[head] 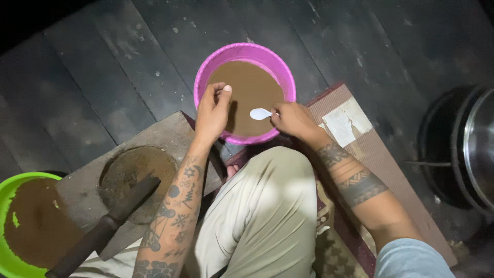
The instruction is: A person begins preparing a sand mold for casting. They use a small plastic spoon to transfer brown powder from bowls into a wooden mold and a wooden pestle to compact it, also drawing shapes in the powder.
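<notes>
Green basin (pixel 6 191) sitting at far left on floor, holding brown powder. Dark-handled knife (pixel 103 226) lying across wooden board (pixel 164 135), blade over round brown-dusted patch. My left hand (pixel 212 110) resting on near rim of pink basin (pixel 246 51), fingers curled, holding nothing I can make out. Pink basin sitting on dark plank floor (pixel 103 67), full of brown powder (pixel 252 87). My right hand (pixel 291 119) pinching white plastic spoon (pixel 260 114), bowl hovering just over powder. Steel pot (pixel 478 149) standing at far right.
</notes>
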